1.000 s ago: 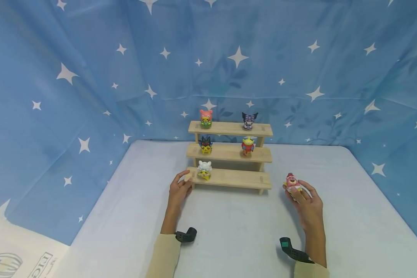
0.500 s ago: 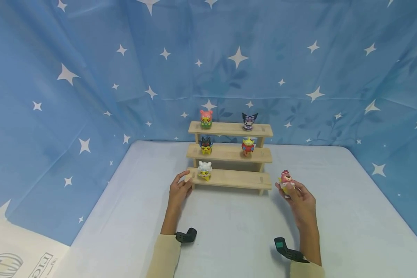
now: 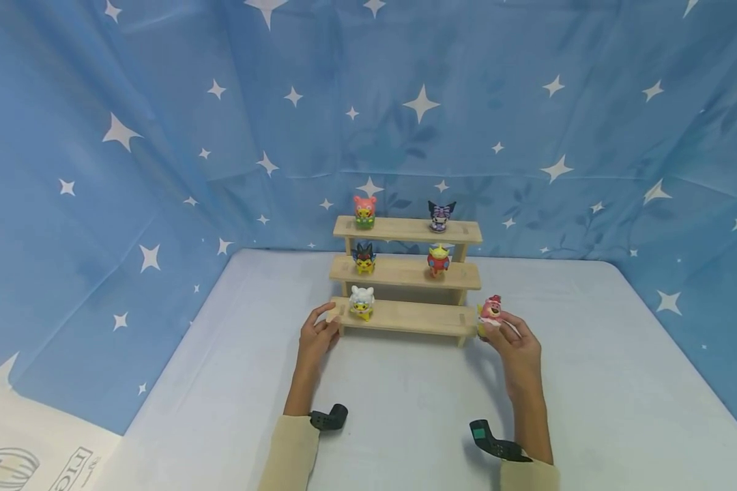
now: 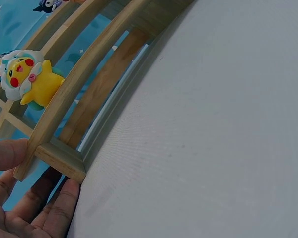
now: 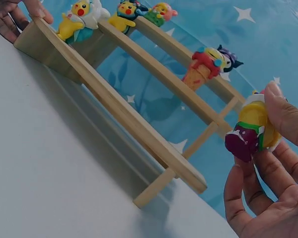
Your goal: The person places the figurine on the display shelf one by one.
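A three-tier wooden display stand [image 3: 414, 318] stands at the back of the table. My left hand [image 3: 315, 339] grips the left end of its lowest tier; in the left wrist view, the thumb [image 4: 9, 153] lies on the board and the fingers reach under it. Just off the right end of that tier, my right hand [image 3: 521, 351] pinches a pink bear figurine [image 3: 491, 309] with a red top, held upright. Seen from the right wrist, the figurine [image 5: 253, 126] shows a yellow body, green band and purple base. A white-hooded yellow figurine [image 3: 362, 303] stands at the lowest tier's left.
On the middle tier are a dark-eared yellow figurine [image 3: 364, 259] and a red-and-yellow one [image 3: 438, 260]. The top tier bears a pink-and-green figurine [image 3: 365, 213] and a purple-and-black one [image 3: 440, 216]. A blue star-patterned curtain [image 3: 381, 136] hangs behind the white table [image 3: 399, 402].
My right hand has moved left with the bear figurine, from out over the table to the stand's right end, and the figurine has turned more upright. The left hand stays put.
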`<state>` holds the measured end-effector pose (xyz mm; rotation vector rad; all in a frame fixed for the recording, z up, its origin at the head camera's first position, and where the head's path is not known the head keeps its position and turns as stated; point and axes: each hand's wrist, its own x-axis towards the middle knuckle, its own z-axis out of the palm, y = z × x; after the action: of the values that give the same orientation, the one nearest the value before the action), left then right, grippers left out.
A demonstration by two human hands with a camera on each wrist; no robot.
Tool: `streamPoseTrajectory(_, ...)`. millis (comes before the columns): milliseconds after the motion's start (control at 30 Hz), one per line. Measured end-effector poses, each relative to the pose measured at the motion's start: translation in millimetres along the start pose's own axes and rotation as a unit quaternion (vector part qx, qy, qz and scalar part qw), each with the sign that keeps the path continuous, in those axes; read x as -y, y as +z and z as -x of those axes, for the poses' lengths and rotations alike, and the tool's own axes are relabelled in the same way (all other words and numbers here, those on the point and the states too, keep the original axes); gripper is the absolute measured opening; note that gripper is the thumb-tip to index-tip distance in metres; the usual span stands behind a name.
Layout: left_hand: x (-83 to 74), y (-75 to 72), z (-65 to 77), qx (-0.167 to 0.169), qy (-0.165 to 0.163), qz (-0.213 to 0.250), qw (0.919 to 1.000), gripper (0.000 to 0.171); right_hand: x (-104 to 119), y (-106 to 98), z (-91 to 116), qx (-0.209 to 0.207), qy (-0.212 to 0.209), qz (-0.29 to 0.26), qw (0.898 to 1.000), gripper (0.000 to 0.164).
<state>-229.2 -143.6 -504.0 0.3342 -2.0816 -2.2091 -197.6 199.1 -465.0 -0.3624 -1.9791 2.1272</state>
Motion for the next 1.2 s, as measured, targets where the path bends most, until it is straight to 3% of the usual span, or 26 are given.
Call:
streamPoseTrajectory(233,-0.9,0.3,-0.7,-0.001,-0.008,0.005,1.0000,0.039,3,11,1,-0.002,-0.020,0.045,0.999,0.041)
streamPoseTrajectory(500,-1.1,-0.7,1.3,-0.007,-0.018,0.001,0.9998,0.039,3,28,5,0.012,-0.087,0.114,0.990,0.049)
streamPoseTrajectory(767,-1.0,-1.1,0.7,-0.003,-0.019,-0.004,0.9998,0.038,-3,43,-1,0.034,-0.127,0.094,0.987,0.048)
streamPoseTrajectory(1200,1.0,0.4,-0.9,-0.003,-0.019,-0.006,0.9998,0.039,-8,59,-1,0.036,-0.157,0.119,0.980,0.047)
